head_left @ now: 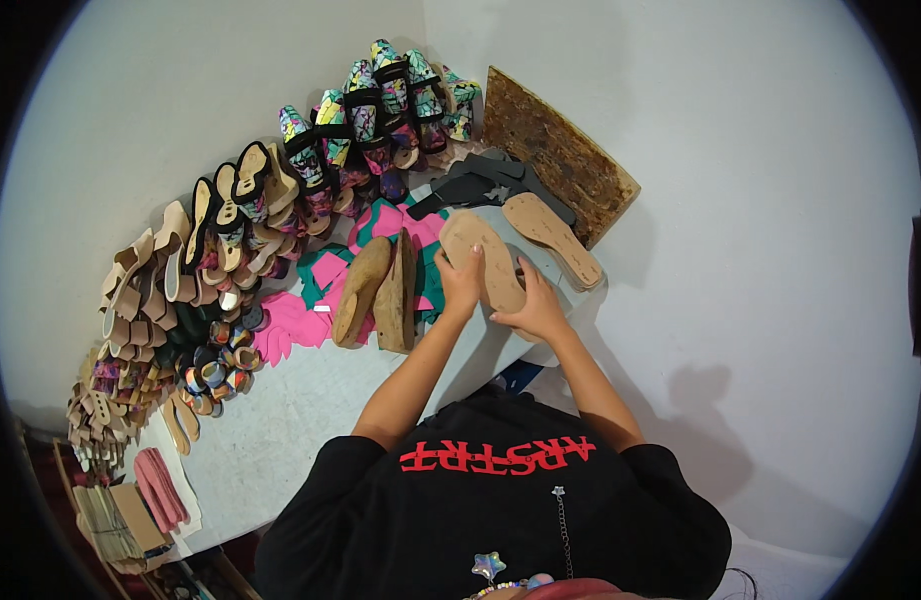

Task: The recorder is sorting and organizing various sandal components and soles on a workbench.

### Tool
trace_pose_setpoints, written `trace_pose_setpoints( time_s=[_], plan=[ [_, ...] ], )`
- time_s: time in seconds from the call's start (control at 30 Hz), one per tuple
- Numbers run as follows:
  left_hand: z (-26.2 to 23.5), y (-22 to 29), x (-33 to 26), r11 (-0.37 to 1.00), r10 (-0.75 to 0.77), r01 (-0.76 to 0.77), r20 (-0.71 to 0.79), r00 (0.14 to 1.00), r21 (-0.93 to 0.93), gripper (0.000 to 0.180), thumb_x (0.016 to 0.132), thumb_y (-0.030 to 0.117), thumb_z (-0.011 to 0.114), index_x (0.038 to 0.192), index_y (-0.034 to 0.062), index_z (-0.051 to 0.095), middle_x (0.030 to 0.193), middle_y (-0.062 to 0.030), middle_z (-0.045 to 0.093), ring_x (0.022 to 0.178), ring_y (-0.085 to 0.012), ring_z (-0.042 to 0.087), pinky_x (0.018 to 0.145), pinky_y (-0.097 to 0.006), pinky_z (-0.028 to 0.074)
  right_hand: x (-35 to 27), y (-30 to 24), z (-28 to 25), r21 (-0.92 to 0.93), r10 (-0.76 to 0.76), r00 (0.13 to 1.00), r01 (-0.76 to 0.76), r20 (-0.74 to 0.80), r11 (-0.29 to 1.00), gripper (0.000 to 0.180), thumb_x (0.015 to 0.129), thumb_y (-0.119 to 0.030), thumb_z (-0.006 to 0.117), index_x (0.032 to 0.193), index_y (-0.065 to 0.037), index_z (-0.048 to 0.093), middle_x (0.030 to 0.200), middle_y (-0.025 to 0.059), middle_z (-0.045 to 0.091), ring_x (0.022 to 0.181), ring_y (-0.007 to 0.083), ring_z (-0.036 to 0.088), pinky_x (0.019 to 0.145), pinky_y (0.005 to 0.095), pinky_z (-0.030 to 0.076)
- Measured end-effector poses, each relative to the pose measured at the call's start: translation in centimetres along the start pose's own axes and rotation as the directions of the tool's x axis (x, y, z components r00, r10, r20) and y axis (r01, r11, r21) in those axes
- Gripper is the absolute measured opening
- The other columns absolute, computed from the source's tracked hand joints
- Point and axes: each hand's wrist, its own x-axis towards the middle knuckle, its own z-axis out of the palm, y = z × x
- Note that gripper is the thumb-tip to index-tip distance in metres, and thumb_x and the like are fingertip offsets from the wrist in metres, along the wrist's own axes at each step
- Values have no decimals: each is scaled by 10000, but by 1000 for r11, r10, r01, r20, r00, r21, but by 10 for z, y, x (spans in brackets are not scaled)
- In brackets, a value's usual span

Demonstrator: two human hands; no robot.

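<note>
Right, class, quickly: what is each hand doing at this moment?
Left hand: closed on the near edge of the tan sole, thumb on top.
Right hand: fingers curled over the same sole's lower end, holding it.

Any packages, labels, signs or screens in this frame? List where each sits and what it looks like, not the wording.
Printed lettering: the only sign-like item, a red band across the person's black shirt, lower centre.
No packages, screens or wall signs show.
For reference, the left hand and right hand both hold a tan cork-coloured sole over the grey table.
</note>
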Motion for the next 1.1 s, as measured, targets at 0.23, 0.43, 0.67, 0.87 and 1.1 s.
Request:
trace_pose_setpoints(
  time_s=[0.23, 0.43, 0.67, 0.87, 1.1],
  plan=[
    [27, -59, 8, 912, -403, 410, -130, 906, 30, 662, 768, 360, 657, 1163, -58, 329, 1086, -170, 498, 925, -225, 545, 774, -363, 470, 7, 19, 8, -219, 231, 971, -212, 63, 952, 1026, 492, -251, 762, 1307, -4, 190, 1101, 273, 510, 1014, 386, 523, 821, 418, 455],
    [25, -87, 34, 807, -566, 586, 181, 804, -79, 780, 729, 369, 686, 1188, -99, 263, 1084, -209, 500, 958, -261, 541, 805, -357, 459, 28, 36, 3, -314, 304, 944, -252, 129, 915, 973, 534, -235, 749, 1298, 5, 198, 1052, 267, 538, 942, 376, 563, 793, 422, 468],
    [18, -101, 23, 769, -630, 604, 82, 772, 209, 739, 682, 313, 723, 1141, -119, 337, 1093, -202, 509, 956, -247, 551, 763, -356, 477, 30, 33, -1, -289, 266, 945, -205, 190, 935, 857, 530, -274, 745, 1203, 56, 330, 1073, 275, 521, 1016, 388, 515, 836, 422, 439],
    [31, -91, 4, 770, -450, 484, -185, 874, 415, 730, 691, 287, 728, 1184, -98, 351, 1031, -169, 570, 881, -242, 585, 741, -354, 488, 55, 59, -45, -118, 31, 969, -61, -244, 991, 534, 740, -310, 610, 1085, 82, 496, 1161, 284, 435, 1125, 391, 413, 907, 440, 372],
    [58, -44, -21, 694, -224, 285, -177, 958, 661, 789, 683, 220, 694, 1252, -55, 222, 1234, -244, 305, 1113, -360, 366, 946, -405, 332, 91, 120, -44, -311, 369, 926, -376, -85, 873, 508, 762, -306, 598, 1084, 74, 493, 1050, 257, 559, 992, 385, 533, 835, 413, 437]
  ],
)
